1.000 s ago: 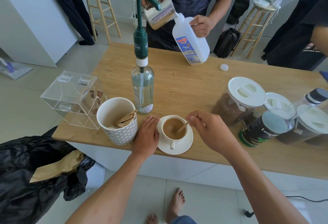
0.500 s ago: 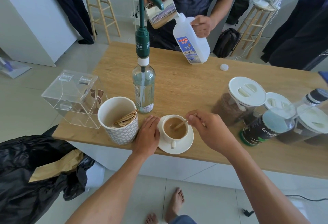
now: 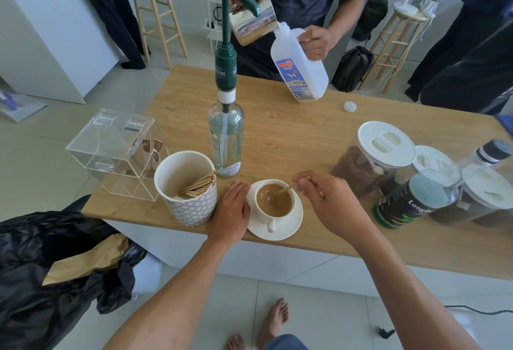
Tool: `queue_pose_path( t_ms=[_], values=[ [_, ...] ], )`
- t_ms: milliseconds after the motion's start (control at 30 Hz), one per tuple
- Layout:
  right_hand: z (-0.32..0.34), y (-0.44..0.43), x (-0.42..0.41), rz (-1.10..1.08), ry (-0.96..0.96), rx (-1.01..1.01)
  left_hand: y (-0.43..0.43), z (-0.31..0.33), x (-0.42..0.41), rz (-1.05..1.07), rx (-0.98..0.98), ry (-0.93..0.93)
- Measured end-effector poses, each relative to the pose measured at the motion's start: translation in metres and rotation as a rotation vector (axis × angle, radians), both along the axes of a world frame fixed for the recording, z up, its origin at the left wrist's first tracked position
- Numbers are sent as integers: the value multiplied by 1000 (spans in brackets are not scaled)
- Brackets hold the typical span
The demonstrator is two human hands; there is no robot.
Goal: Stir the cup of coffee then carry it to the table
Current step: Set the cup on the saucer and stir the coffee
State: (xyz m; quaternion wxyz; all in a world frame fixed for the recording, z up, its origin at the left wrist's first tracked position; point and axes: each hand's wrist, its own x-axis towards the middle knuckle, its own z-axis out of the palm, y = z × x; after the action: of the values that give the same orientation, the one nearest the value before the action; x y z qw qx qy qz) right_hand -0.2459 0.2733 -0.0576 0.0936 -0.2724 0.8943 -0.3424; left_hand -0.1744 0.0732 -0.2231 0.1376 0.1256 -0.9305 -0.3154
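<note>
The stirring is going on now. The right hand [image 3: 330, 202] has its fingers [image 3: 301, 181] pinched on a thin wooden stick [image 3: 286, 190], and the tip of the stick is down in the coffee. The cup [image 3: 273, 205] sits on its white saucer [image 3: 294, 226] near the front edge of the table [image 3: 305, 138]. The left hand [image 3: 231, 212] lies flat beside the saucer, fingers together, holding nothing. The cup is not lifted, so the carrying is left to do. A patterned pot of sticks [image 3: 188, 191] and a tall pump bottle [image 3: 226, 141] stand close on the left. Jars [image 3: 372, 161] crowd the right.
</note>
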Motion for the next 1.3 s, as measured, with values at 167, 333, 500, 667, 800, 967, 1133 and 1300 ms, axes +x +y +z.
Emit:
queue_pose_path(
  t_ms=[167,333,500,667,800,967,1133,1300],
  values=[
    [-2,2,-2,-39,36,-2,0,-1,-1,-3,-1,8],
    [0,1,-1,-21,-19,-11,0,-2,-1,-7,-4,10],
    [0,1,-4,-37,-23,-39,-1,-3,-1,-7,-11,19],
    [-3,4,-5,-66,61,-10,0,-3,-1,-10,-20,28],
    [-4,1,-2,-12,-15,-69,0,-4,-1,-5,-24,23],
    [-6,9,-6,-65,-12,-55,-1,-5,-1,-1,-30,20],
    [-6,7,-5,-12,12,-24,0,-6,-2,2,-33,20],
    [-4,6,-8,-32,48,-69,-1,-6,-2,4,-30,21]
  ],
)
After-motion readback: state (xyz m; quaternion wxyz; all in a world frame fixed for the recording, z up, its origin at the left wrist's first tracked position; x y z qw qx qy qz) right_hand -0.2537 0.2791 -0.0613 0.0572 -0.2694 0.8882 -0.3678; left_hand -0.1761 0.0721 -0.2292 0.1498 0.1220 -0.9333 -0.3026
